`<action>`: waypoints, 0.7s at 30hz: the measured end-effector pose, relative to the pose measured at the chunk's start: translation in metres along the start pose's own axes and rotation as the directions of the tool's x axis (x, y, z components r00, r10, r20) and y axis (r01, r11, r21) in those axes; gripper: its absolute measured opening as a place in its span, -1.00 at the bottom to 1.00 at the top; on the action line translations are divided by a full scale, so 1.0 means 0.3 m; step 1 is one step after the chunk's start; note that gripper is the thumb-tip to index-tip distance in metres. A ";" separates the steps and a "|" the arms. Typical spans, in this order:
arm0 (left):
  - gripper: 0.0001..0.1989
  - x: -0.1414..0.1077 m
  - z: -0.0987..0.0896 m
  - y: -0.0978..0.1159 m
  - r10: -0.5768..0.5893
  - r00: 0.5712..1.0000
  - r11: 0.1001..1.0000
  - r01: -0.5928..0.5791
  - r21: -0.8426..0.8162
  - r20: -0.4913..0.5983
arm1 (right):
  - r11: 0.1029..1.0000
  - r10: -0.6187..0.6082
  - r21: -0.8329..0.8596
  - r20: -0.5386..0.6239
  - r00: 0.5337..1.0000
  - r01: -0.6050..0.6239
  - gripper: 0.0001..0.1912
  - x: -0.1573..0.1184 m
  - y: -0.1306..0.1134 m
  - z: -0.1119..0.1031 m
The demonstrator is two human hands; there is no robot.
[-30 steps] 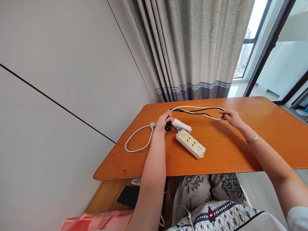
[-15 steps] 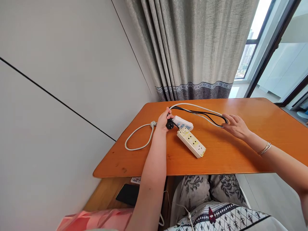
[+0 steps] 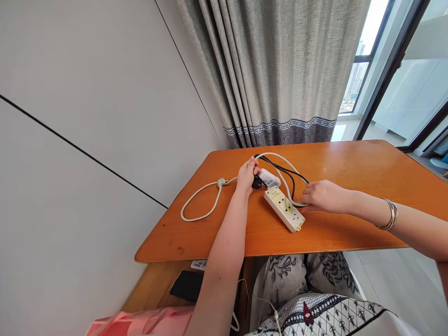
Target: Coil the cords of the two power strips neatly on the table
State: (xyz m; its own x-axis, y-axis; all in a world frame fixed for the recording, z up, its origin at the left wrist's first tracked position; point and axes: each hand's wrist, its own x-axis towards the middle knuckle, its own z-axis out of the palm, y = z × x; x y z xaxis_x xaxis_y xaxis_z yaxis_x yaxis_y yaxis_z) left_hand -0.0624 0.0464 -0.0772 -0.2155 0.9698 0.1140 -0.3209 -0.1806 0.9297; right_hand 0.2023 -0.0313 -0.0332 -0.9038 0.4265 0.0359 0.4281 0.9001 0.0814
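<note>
My left hand is closed around one end of a bundle of black and white cables, beside a black plug. The far end of the looped bundle is gripped by my right hand, whose fingertips are partly hidden. Between my hands a yellowed white power strip lies on the orange table, angled towards me. Just behind it is a second white power strip, partly covered. A white cable loop with a white plug rests left of my left hand.
A grey wall borders the table's left side, and a curtain hangs behind it. Below the near edge are a black phone-like object, a pink bag and my legs.
My right hand has moved left and nearer, and the cable loop is now shorter and more bent. My left hand and the front power strip have shifted slightly right.
</note>
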 end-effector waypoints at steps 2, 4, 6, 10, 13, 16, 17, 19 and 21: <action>-0.46 -0.017 0.020 -0.011 0.015 0.999 0.999 -0.016 0.034 0.039 | 0.970 0.010 0.244 0.064 0.998 -0.025 -0.69 0.048 -0.009 -0.059; -0.38 -0.035 0.039 -0.020 0.021 0.994 0.999 -0.025 0.040 0.105 | 0.843 -0.033 0.537 0.098 0.995 -0.025 -0.65 0.101 -0.011 -0.115; -0.28 -0.052 0.054 -0.024 0.002 0.985 1.000 -0.006 0.020 0.174 | 0.587 -0.103 0.809 0.113 0.988 -0.032 -0.65 0.157 -0.003 -0.152; -0.11 -0.078 0.072 -0.030 -0.117 0.951 0.991 0.132 -0.037 0.286 | 0.060 -0.018 0.998 0.008 1.000 -0.007 -0.58 0.256 0.041 -0.155; -0.03 -0.091 0.076 -0.049 -0.102 0.946 0.988 0.133 -0.080 0.306 | -0.256 0.205 0.959 -0.066 0.977 0.119 -0.61 0.306 0.076 -0.130; 0.01 -0.095 0.075 -0.081 -0.050 0.956 0.993 0.079 -0.089 0.289 | -0.417 0.475 0.857 -0.077 0.877 0.302 -0.72 0.343 0.090 -0.110; -0.01 -0.095 0.074 -0.092 -0.041 0.954 0.995 0.067 -0.078 0.298 | -0.433 0.550 0.829 -0.069 0.832 0.355 -0.74 0.355 0.089 -0.105; -0.06 -0.093 0.072 -0.110 -0.016 0.943 0.998 0.034 -0.051 0.334 | -0.440 0.654 0.789 -0.046 0.755 0.429 -0.75 0.374 0.081 -0.095; -0.11 -0.092 0.069 -0.117 0.020 0.928 0.999 -0.009 -0.034 0.372 | -0.435 0.710 0.763 -0.034 0.703 0.477 -0.74 0.387 0.071 -0.086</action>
State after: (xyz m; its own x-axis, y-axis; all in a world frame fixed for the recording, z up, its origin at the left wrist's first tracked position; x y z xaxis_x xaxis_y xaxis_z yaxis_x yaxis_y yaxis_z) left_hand -0.0260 0.0294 -0.1058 0.1366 0.9572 0.2550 -0.3498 -0.1942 0.9165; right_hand 0.1063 0.0351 -0.0015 -0.3313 0.9362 0.1172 -0.6157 -0.1204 -0.7787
